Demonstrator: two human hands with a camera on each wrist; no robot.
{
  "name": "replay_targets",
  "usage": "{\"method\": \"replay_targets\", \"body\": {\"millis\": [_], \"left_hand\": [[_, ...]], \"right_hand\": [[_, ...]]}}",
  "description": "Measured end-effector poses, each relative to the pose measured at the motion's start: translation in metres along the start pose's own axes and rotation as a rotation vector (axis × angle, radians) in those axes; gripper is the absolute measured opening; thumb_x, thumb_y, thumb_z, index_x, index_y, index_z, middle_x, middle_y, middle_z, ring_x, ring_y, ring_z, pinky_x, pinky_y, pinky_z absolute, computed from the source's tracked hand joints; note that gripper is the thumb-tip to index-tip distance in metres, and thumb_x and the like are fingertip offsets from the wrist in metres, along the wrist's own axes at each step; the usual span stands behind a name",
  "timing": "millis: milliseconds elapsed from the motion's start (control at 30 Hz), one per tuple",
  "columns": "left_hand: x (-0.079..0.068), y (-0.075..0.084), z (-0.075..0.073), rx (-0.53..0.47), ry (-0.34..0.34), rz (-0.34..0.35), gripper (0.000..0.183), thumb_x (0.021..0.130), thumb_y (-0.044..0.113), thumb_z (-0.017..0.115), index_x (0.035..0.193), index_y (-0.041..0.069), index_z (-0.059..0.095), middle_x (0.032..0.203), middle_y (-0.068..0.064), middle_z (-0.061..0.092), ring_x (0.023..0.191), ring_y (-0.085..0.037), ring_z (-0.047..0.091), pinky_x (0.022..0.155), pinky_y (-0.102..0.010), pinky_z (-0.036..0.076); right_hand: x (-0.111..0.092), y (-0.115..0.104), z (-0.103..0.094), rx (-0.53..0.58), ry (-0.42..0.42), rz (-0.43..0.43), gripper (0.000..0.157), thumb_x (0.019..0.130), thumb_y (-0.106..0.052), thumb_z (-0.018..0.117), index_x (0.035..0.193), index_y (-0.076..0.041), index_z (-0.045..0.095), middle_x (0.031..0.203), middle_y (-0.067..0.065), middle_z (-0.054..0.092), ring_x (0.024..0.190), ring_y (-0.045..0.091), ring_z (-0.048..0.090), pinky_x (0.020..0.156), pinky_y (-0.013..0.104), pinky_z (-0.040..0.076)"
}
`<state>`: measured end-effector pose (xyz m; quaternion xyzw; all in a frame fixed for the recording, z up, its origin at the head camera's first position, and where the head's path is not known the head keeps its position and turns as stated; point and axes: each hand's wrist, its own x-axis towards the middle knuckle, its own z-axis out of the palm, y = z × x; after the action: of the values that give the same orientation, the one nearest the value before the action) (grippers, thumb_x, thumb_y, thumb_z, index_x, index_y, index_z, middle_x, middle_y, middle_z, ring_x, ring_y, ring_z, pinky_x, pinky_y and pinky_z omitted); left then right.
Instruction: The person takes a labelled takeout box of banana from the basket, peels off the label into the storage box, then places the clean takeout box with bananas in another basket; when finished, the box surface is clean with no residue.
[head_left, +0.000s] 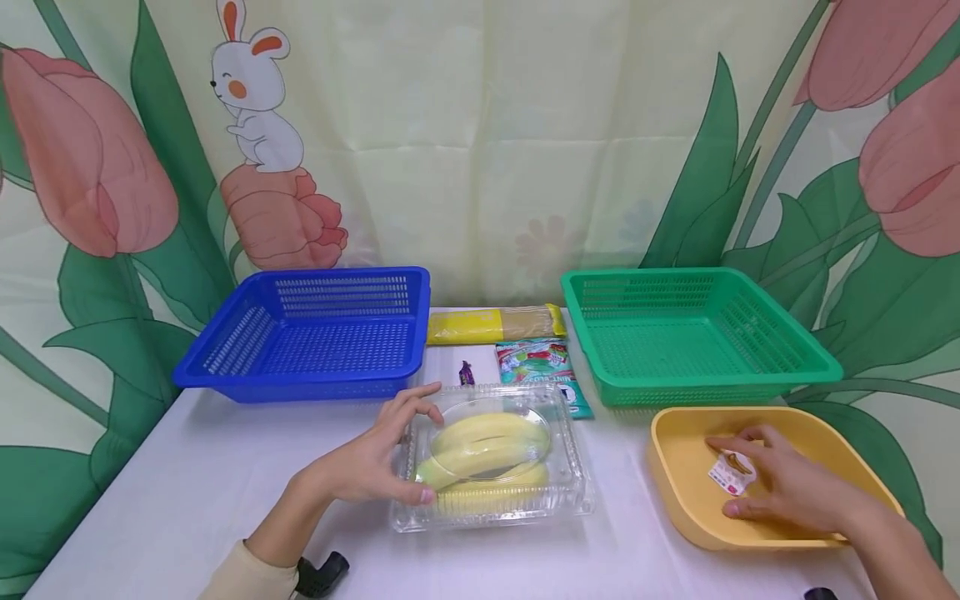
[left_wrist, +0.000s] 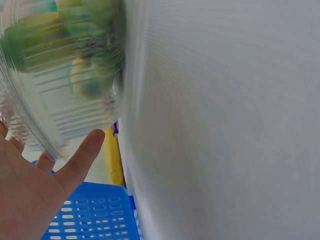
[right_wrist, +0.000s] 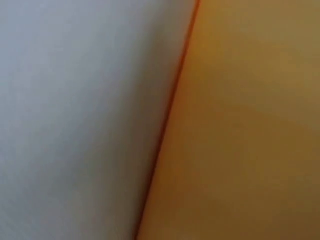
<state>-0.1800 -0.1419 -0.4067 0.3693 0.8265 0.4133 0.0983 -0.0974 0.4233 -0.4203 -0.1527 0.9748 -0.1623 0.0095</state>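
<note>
A clear plastic clamshell box (head_left: 570,492) with bananas (head_left: 480,454) inside stands on the table in front of me. My left hand (head_left: 382,458) grips its left side, the thumb at the front corner and the fingers over the lid's edge. In the left wrist view the left hand (left_wrist: 30,185) is against the box's rim (left_wrist: 37,125). On the right, my right hand (head_left: 787,479) reaches into a yellow basin (head_left: 667,492). Its thumb and forefinger are spread around a small white packet (head_left: 731,472) with a brown picture. The right wrist view shows only the basin (right_wrist: 250,125) and the tablecloth.
A blue basket (head_left: 322,387) stands back left and a green basket (head_left: 712,387) back right. Between them lie a yellow pack that looks like noodles (head_left: 465,327), a teal and red bag (head_left: 536,358) and a small purple wrapped sweet (head_left: 467,373). A patterned curtain hangs behind.
</note>
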Motion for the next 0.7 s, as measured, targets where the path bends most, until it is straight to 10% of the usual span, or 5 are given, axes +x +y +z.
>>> {"method": "replay_targets", "body": {"millis": [167,400,700], "left_hand": [[0.001,0.001,0.0,-0.001,-0.001,-0.004,0.079,0.072,0.049,0.089,0.132,0.025,0.045,0.169,0.012,0.013,0.154,-0.033,0.007,0.109,-0.08,0.022],[0.001,0.001,-0.001,0.003,-0.013,-0.002,0.078,0.071,0.05,0.089,0.132,0.027,0.045,0.169,0.01,0.012,0.154,-0.035,0.007,0.109,-0.08,0.022],[0.001,0.001,-0.002,0.002,-0.006,-0.002,0.079,0.071,0.05,0.089,0.132,0.024,0.046,0.169,0.012,0.013,0.154,-0.034,0.007,0.109,-0.079,0.022]], "right_hand": [[-0.003,-0.003,0.0,0.054,-0.046,0.045,0.086,0.074,-0.049,0.089,0.145,-0.014,0.057,0.131,0.011,0.041,0.112,0.031,0.05,0.077,0.023,0.045],[-0.002,-0.001,0.0,0.014,0.063,-0.011,0.079,0.075,-0.047,0.09,0.142,-0.018,0.059,0.134,0.009,0.049,0.113,0.01,0.043,0.085,0.011,0.038],[0.008,-0.01,-0.028,0.028,-0.013,0.01,0.077,0.077,-0.045,0.088,0.142,-0.015,0.058,0.139,0.016,0.048,0.118,0.034,0.049,0.086,0.017,0.044]]}}
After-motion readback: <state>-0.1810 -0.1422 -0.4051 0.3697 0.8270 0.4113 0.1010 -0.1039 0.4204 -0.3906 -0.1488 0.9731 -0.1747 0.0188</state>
